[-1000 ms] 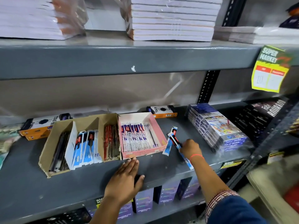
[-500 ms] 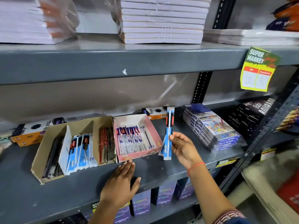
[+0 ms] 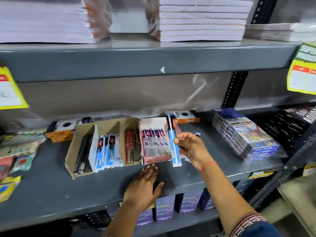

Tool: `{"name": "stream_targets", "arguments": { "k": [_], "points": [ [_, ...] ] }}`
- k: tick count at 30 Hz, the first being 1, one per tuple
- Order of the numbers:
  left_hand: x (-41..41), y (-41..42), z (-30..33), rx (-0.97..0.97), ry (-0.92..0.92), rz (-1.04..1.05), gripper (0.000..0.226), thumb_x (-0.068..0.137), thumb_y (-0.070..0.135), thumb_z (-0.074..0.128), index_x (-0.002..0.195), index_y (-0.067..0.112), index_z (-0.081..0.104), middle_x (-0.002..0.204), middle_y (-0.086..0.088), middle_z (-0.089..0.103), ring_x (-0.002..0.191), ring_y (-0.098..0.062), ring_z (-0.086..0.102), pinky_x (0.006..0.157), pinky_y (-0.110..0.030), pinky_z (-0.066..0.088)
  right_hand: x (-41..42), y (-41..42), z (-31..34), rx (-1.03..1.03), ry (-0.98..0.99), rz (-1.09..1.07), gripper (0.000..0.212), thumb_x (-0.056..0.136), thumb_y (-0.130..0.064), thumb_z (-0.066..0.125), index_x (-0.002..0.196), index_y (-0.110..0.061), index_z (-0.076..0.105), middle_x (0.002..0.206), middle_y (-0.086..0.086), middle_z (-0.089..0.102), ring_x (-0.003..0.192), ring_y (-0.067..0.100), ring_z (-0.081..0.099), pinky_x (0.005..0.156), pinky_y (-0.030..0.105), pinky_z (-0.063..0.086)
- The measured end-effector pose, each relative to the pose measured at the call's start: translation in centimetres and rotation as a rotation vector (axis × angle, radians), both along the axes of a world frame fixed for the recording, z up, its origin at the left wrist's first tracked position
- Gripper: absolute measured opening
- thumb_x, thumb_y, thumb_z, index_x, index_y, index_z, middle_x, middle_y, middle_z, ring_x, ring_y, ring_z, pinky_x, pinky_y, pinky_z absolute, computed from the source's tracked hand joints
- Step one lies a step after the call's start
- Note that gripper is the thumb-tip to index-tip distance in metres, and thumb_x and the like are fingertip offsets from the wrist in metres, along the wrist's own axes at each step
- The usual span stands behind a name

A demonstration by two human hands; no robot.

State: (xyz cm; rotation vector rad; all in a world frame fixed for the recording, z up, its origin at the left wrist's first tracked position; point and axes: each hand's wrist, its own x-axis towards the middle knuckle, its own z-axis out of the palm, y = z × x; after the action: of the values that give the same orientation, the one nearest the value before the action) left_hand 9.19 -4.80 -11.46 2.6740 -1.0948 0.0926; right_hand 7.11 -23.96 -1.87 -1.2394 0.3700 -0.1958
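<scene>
- Pen packet (image 3: 171, 127), head view (the only view): long blue-white strip, near upright, top leaning slightly to 11 o'clock. It sits over the right rim of the pink box (image 3: 157, 159), off the shelf (image 3: 51, 185).
- Right hand (image 3: 191, 147): at 3 o'clock of the packet. Thumb and fingers (image 3: 181, 136) pinch it at mid-length along its right edge. Red thread on the wrist.
- Left hand (image 3: 143, 187): flat on the shelf at 6 o'clock of the pink box, fingers straight and close together. Tips are at the box's front wall; can't tell whether they touch it.
- Pink box: holds a row of similar packets lying side by side. The only gap looks to be at its 3 o'clock side.
- Cardboard box (image 3: 73, 151): butts against the pink box at 9 o'clock and holds other pen packs in dividers.
- Colour-pencil stack (image 3: 242, 134): at 3 o'clock, well apart. Small loose item (image 3: 197, 133) just behind the right hand.
- Step, as I read it: drop the packet into the pink box.
- To do it well: brace the box front with the left hand so it doesn't slide. Line the packet up parallel to the row and lead with the top end towards 12 o'clock. Lay it flat in the right-side gap and release only once it's inside the rim.
- Risk: it catches the rim, or lands across its neighbours.
</scene>
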Motion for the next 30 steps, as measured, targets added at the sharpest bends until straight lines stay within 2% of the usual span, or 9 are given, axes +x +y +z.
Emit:
{"name": "stream_targets", "arguments": {
  "k": [3,8,12,14,16,18,21,25,30],
  "points": [
    [0.0,2.3,-0.1,0.002,0.039,0.050,0.076,0.087,0.064,0.004,0.145,0.017,0.020,0.153,0.004,0.018,0.138,-0.011,0.013,0.109,-0.021,0.005,2.5,3.7,0.5,-0.048,-0.002,0.091,0.034,0.082,0.013,0.060,0.065,-0.016,0.050,0.041,-0.011,0.062,0.043,-0.005,0.061,0.045,0.009,0.049],
    [0.5,8.3,0.1,-0.009,0.107,0.147,0.074,0.095,0.055,0.010,0.112,0.007,0.065,0.115,-0.006,0.065,0.103,-0.020,0.062,0.085,-0.033,0.048,6.7,11.6,1.0,-0.226,0.039,0.224,0.039,0.083,0.019,0.052,0.059,-0.011,0.049,0.032,-0.008,0.057,0.035,-0.002,0.055,0.038,0.009,0.047],
    [1.0,12.1,-0.2,-0.062,0.023,0.217,0.072,0.096,0.053,0.014,0.107,0.006,0.068,0.109,-0.008,0.068,0.097,-0.023,0.065,0.080,-0.030,0.050,9.0,16.2,1.2,-0.503,0.097,0.212,0.044,0.081,0.016,0.045,0.051,-0.015,0.052,0.050,0.001,0.055,0.046,0.011,0.051,0.046,0.019,0.049],
    [1.4,13.6,-0.4,-0.077,-0.016,0.256,0.073,0.096,0.051,0.013,0.106,0.004,0.068,0.108,-0.010,0.068,0.095,-0.025,0.066,0.092,-0.025,0.038,10.2,17.7,1.3,-0.620,0.129,0.189,0.041,0.082,0.010,0.043,0.050,-0.015,0.052,0.056,0.004,0.057,0.045,0.009,0.057,0.056,0.026,0.056],
    [1.8,14.7,-0.5,-0.119,-0.056,0.273,0.073,0.096,0.050,0.013,0.105,0.003,0.068,0.108,-0.011,0.068,0.095,-0.025,0.066,0.101,-0.017,0.023,11.4,18.8,1.0,-0.725,0.131,0.172,0.035,0.081,0.006,0.042,0.054,-0.011,0.056,0.070,0.017,0.068,0.065,0.026,0.067,0.078,0.040,0.060],
    [1.9,15.1,-0.6,-0.143,-0.068,0.276,0.072,0.096,0.048,0.013,0.105,0.002,0.068,0.108,-0.013,0.068,0.094,-0.026,0.066,0.103,-0.016,0.018,12.4,19.6,0.7,-0.844,0.145,0.161,0.028,0.081,0.003,0.042,0.071,0.001,0.068,0.090,0.028,0.072,0.086,0.039,0.069,0.085,0.046,0.057],
    [1.9,15.3,-0.9,-0.168,-0.034,0.277,0.070,0.096,0.046,0.015,0.106,0.000,0.067,0.109,-0.015,0.067,0.095,-0.027,0.066,0.098,-0.023,0.028,13.8,20.5,0.1,-0.971,0.220,0.196,0.029,0.088,-0.001,0.043,0.097,0.006,0.070,0.105,0.025,0.071,0.100,0.037,0.067,0.089,0.037,0.055],
    [2.2,15.3,-1.3,-0.152,-0.065,0.282,0.070,0.095,0.043,0.014,0.107,-0.002,0.066,0.109,-0.017,0.066,0.096,-0.028,0.065,0.093,-0.030,0.035,15.3,21.1,-1.0,-1.168,0.278,0.242,0.029,0.091,-0.003,0.044,0.104,0.006,0.067,0.111,0.026,0.069,0.106,0.037,0.066,0.088,0.037,0.053],
    [2.3,15.3,-1.2,-0.109,-0.056,0.281,0.071,0.095,0.042,0.010,0.107,-0.001,0.066,0.110,-0.015,0.067,0.098,-0.026,0.064,0.080,-0.039,0.051,15.5,21.1,-2.0,-1.162,0.339,0.235,0.033,0.092,-0.002,0.039,0.117,0.002,0.061,0.123,0.022,0.063,0.115,0.035,0.060,0.094,0.037,0.049]
  ]
}}
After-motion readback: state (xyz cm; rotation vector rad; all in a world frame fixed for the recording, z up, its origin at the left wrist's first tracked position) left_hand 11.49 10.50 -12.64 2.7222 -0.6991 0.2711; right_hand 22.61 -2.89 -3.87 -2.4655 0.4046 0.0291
